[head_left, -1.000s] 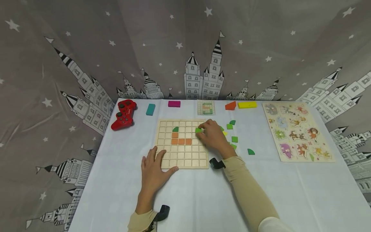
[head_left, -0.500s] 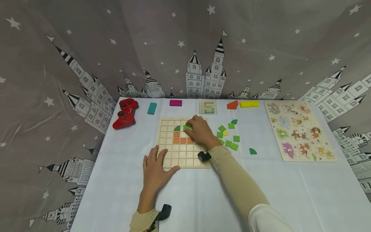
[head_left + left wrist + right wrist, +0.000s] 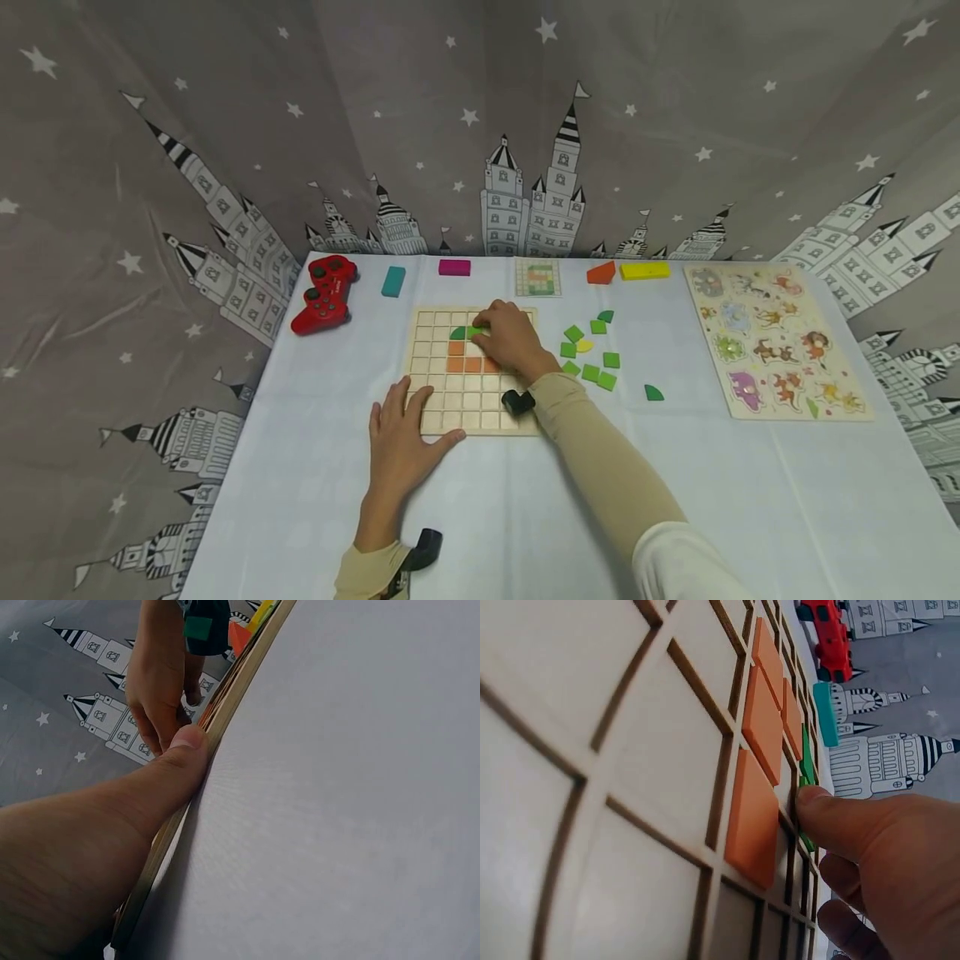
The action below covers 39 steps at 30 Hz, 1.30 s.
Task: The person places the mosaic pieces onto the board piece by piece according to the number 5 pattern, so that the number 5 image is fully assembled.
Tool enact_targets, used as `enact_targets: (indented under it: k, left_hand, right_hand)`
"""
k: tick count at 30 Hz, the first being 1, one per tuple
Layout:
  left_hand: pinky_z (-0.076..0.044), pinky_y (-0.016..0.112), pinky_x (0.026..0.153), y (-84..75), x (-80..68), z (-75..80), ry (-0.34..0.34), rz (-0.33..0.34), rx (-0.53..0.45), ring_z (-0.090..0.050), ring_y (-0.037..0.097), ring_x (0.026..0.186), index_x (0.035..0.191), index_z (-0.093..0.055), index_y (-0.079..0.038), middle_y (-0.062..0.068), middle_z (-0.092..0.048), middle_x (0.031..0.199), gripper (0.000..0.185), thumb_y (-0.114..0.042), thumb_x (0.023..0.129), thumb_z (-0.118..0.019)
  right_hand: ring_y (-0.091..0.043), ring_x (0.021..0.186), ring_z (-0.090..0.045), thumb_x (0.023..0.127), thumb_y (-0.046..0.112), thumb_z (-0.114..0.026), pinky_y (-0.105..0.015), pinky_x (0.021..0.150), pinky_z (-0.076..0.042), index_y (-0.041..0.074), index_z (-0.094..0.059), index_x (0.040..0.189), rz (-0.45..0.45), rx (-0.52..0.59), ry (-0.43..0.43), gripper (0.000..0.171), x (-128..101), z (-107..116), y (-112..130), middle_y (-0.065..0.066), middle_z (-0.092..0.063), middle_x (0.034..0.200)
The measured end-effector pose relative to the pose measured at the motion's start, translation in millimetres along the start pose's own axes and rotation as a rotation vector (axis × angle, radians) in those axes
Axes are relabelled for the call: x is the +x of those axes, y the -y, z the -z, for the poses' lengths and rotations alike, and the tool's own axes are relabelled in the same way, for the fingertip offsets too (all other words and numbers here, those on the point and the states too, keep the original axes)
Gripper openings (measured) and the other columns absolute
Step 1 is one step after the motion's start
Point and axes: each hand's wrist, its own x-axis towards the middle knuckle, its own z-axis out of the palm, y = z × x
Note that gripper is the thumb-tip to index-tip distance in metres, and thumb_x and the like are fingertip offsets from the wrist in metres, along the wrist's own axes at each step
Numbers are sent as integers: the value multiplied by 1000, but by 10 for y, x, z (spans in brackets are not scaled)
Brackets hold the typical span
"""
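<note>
A wooden grid board (image 3: 435, 400) lies on the white table. On it sit three orange tiles (image 3: 468, 364) in a row, with a fourth orange one above the left end, and a dark green quarter-round piece (image 3: 456, 332). My right hand (image 3: 487, 327) pinches a light green square tile (image 3: 474, 332) just right of that piece, low on the board. In the right wrist view the thumb (image 3: 832, 814) presses on the green tile (image 3: 805, 841) beside the orange tiles (image 3: 761, 727). My left hand (image 3: 405, 417) lies flat on the board's near left corner, its thumb (image 3: 187, 746) against the board's edge (image 3: 236, 682).
Loose green tiles (image 3: 592, 358) and a dark green quarter-round (image 3: 654, 392) lie right of the board. Along the back: a red game controller (image 3: 324, 293), teal block (image 3: 392, 282), magenta block (image 3: 453, 267), pattern card (image 3: 537, 277), orange block (image 3: 602, 272), yellow block (image 3: 645, 270). An animal puzzle (image 3: 776, 337) lies far right.
My right hand has carried the light green tile leftward from the board's right edge to the cell beside the dark green piece. The left hand has stayed put.
</note>
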Motion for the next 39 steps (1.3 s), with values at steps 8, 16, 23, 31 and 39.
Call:
enact_targets:
  k: [8, 16, 23, 31, 39]
  left_hand:
    - [-6, 64, 125, -1, -14, 28, -5, 4, -5, -17, 40, 157, 148, -49, -16, 16, -25, 168, 89, -63, 77, -78]
    - [-6, 64, 125, -23, -5, 44, -13, 6, 1, -17, 38, 157, 148, -49, -16, 16, -25, 167, 89, -62, 78, -78]
    - [-5, 63, 126, -20, -14, 28, -11, 11, -7, -16, 38, 158, 148, -49, -16, 16, -25, 168, 88, -61, 78, -79]
    - [-4, 64, 125, -62, 30, -37, -27, -10, -28, -16, 40, 157, 147, -50, -16, 17, -25, 167, 89, -61, 77, -80]
    - [-4, 64, 124, -26, 13, -53, -20, 1, -10, -17, 40, 157, 147, -49, -16, 17, -24, 167, 88, -59, 77, -81]
  right_hand:
    - [-27, 115, -60, 95, 41, -71, -47, 100, -49, 24, -76, 119, -60, -35, 3, 30, 11, 33, 23, -4, -69, 121]
    - [-27, 112, -61, 94, 43, -71, -48, 99, -48, 27, -78, 117, -81, -35, -17, 29, -26, 94, -15, -3, -70, 118]
    - [-31, 112, -60, 96, 33, -69, -53, 99, -47, 23, -80, 113, -110, -14, -21, 22, -145, 209, -126, -6, -69, 115]
    - [-33, 111, -60, 97, 29, -69, -51, 103, -47, 14, -78, 116, -231, 101, -28, 26, -677, 657, -911, -12, -68, 117]
    - [-32, 101, -56, 96, 27, -70, -50, 91, -48, 12, -72, 127, -305, 103, -13, 34, -1299, 765, -1539, -18, -66, 121]
